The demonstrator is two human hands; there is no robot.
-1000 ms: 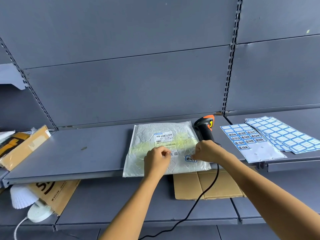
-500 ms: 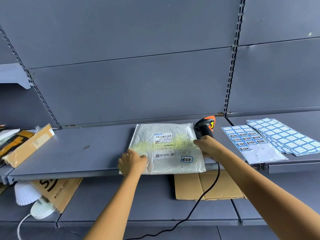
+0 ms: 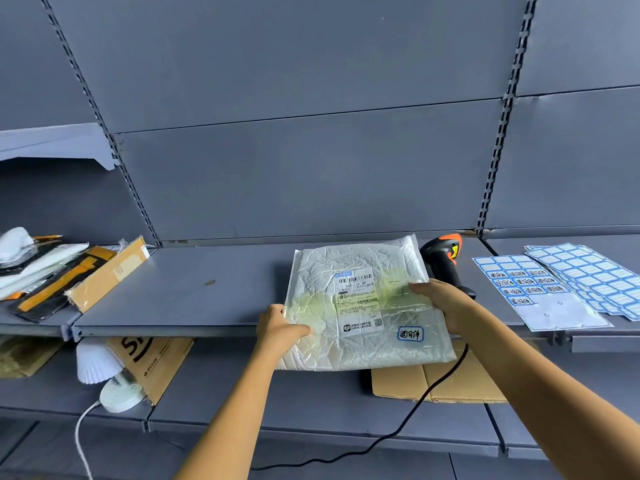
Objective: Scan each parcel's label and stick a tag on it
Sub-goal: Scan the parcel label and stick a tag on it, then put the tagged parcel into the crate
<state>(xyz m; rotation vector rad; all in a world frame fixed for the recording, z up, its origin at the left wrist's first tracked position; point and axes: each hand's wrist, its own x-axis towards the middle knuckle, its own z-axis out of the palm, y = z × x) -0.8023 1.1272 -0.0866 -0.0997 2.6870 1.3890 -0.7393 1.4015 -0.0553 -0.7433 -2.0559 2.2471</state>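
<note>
Here, the left hand and right hand each pinch an edge of the tagged parcel, held over the shelf front; a level, two-sided lift should clear the scanner beside it.

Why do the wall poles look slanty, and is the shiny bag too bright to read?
Head view: the wide-angle lens slants the slotted grey metal uprights; light soft, shadows faint; the crinkled white plastic parcel shows mild sheen only; its blue-edged handwritten tag is sharp, the white shipping label has print too fine.
</note>
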